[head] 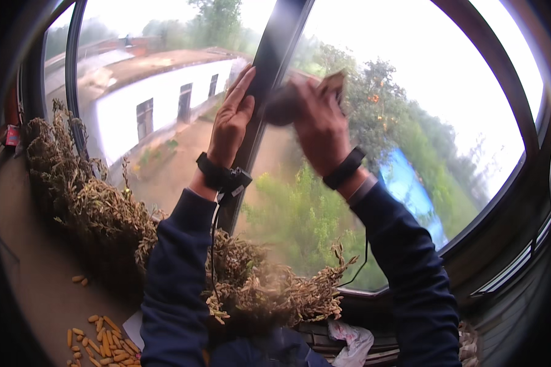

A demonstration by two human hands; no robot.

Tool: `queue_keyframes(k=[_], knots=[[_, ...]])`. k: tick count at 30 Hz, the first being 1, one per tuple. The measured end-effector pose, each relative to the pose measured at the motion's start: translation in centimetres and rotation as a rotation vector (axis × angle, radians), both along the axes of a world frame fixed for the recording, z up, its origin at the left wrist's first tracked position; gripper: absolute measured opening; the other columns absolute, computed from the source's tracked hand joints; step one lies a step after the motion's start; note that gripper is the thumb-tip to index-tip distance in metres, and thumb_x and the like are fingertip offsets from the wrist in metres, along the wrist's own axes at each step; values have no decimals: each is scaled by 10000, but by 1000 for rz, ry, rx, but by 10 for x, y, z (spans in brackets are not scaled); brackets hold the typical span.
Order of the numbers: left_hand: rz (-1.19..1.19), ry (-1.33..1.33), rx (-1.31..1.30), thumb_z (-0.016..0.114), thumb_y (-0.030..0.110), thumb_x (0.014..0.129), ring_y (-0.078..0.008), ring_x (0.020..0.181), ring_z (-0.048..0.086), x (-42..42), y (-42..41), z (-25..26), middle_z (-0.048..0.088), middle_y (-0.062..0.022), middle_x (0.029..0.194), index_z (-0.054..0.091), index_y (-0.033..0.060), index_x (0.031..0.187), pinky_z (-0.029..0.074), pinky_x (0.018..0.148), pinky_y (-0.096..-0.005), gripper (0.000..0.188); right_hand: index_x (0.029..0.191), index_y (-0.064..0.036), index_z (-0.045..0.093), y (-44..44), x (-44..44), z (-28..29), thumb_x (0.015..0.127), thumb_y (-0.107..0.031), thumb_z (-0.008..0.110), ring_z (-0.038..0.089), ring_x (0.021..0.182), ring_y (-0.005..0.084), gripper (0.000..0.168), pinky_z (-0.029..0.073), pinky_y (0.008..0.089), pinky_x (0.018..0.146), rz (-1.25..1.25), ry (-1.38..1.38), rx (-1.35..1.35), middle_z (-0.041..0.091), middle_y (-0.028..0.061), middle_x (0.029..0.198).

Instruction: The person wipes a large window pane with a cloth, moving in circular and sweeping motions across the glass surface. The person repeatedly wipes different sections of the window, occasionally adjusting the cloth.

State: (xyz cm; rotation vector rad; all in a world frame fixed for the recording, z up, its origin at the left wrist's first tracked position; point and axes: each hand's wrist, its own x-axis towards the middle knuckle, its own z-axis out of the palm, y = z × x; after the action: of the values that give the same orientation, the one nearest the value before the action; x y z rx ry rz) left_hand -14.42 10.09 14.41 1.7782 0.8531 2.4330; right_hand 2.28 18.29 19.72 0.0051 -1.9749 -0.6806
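Note:
My left hand [233, 121] lies flat against the dark window mullion [282, 34], fingers pointing up and thumb spread, holding nothing. To its right, my right hand [323, 133] is blurred and grips a dark cloth [282, 108] with a tan corner sticking up. The cloth is in front of the right window pane [395, 36], close beside the mullion; whether it touches the glass cannot be told. Both wrists wear black straps, and a small device sits on the left strap [216, 172].
Dried bean plants [105, 202] are heaped along the window's foot, with more dry stalks [280, 284] below my hands. Corn cobs [108, 344] lie on the floor at lower left. A white plastic bag [351, 341] rests at the bottom. Outside stands a white building [165, 103].

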Motion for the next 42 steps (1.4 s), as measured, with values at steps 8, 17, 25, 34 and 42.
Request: queue_keyframes(k=[8,17,25,34,42], knots=[[-6,-94,-130,470,8,990,-223,1409,431,-7,-10,-38,444,-107,1534,437,45,1501,343,1149,-315,513,992,-33,712,-15,18,-33,787,-18,636,538,1299,361,219,407,482,1119,-68,-279,72,541,125,1384],[365,2,-262,569,-52,910,-249,1202,586,5,-33,-109,586,-151,1335,547,0,1387,466,999,-303,479,1120,69,650,-12,9,-116,824,-48,611,466,1365,367,320,379,506,1125,-173,-344,87,452,197,1481],[412,44,-535,642,-17,852,-341,930,666,49,-57,-161,659,-170,1044,655,10,1143,533,828,-385,292,1078,46,665,-13,14,-152,826,-69,605,458,1358,353,282,372,502,1134,-60,-459,-2,456,177,1466],[186,-83,-415,694,-52,851,-247,1055,636,79,-36,-169,518,-159,1196,395,40,1503,576,920,-356,724,1103,-86,623,-14,32,-136,819,-125,652,442,1365,377,288,405,545,1092,116,-543,-191,472,161,1419],[497,56,-461,777,236,858,-285,982,584,112,-26,-161,474,-178,1191,361,149,1558,512,894,-391,819,1184,-147,636,-14,72,-117,755,-105,726,452,1356,380,441,424,590,1060,36,-473,-214,493,97,1386]])
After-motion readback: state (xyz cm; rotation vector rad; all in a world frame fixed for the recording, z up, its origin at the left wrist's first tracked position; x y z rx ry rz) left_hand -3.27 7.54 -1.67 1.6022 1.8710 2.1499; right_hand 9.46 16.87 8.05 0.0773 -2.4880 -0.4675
